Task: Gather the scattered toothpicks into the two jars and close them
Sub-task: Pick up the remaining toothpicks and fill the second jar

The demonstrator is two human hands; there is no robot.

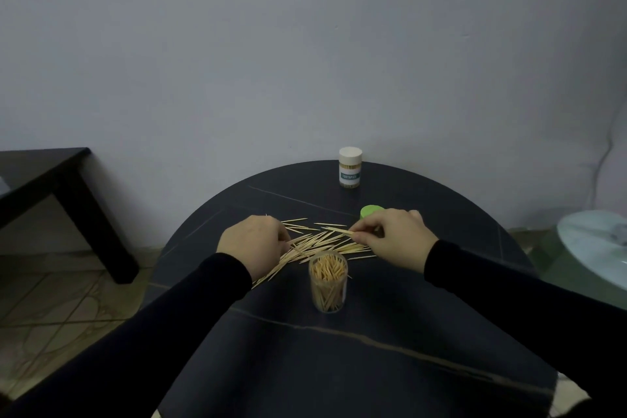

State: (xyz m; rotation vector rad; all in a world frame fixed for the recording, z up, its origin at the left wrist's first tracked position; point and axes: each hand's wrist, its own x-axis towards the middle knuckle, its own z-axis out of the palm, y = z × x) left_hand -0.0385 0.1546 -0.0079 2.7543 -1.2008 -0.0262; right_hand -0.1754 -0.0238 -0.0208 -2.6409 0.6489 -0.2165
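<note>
Scattered wooden toothpicks (319, 243) lie in a loose pile on the round black table (339, 349). In front of the pile stands an open clear jar (328, 283), upright and packed with toothpicks. A second jar (350, 167) with a white lid on it stands at the table's far edge. My right hand (395, 234) pinches a small bundle of toothpicks at the pile's right side. My left hand (256, 243) rests curled on the pile's left end, its fingertips hidden among the sticks. A green lid (369, 211) lies just beyond my right hand, partly hidden by it.
A dark low table (51, 187) stands to the left against the pale wall. A round glass-topped table (593, 241) sits at the right edge. Tiled floor shows at the lower left.
</note>
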